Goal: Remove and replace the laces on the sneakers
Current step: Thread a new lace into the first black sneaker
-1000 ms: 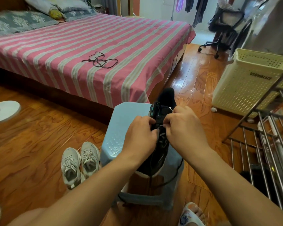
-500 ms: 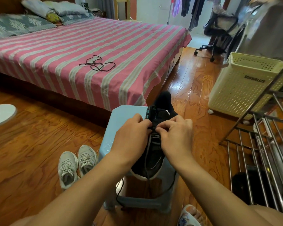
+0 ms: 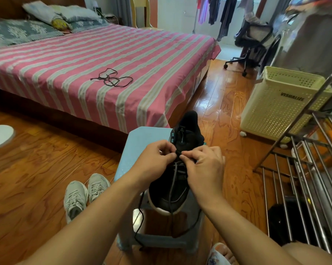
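Black sneaker point(image 3: 177, 186) lying on the light blue plastic stool point(image 3: 140, 144), toe pointing near and overhanging the stool's near edge, heel and tongue toward the far side. Laced with a dark lace point(image 3: 175, 169) across the upper eyelets, loose ends trailing off the near edge and hanging down past the stool's frame (one on the left, one curving under the toe). Gripped at the upper lacing by both hands: left hand point(image 3: 153, 161) with fingers curled, thumb and forefinger pinching the lace at the shoe's left side; right hand point(image 3: 205, 167) with fingers curled likewise, pinching the lace just opposite, fingertips of the two nearly touching over the tongue.

Left of the stool on the wooden floor point(image 3: 37, 178), a pair of grey sneakers point(image 3: 85, 194) side by side, laces in. Farther off, a bed with a pink striped cover point(image 3: 85, 60), and on it a second black lace point(image 3: 112, 79) lying in a loose tangle, well apart from the shoe. Right of the stool, a cream perforated laundry basket point(image 3: 280, 104) and a metal wire rack point(image 3: 314, 169). At the near edge, a foot in a slipper point(image 3: 219, 254). Far right, an office chair point(image 3: 251, 41) below hanging clothes.
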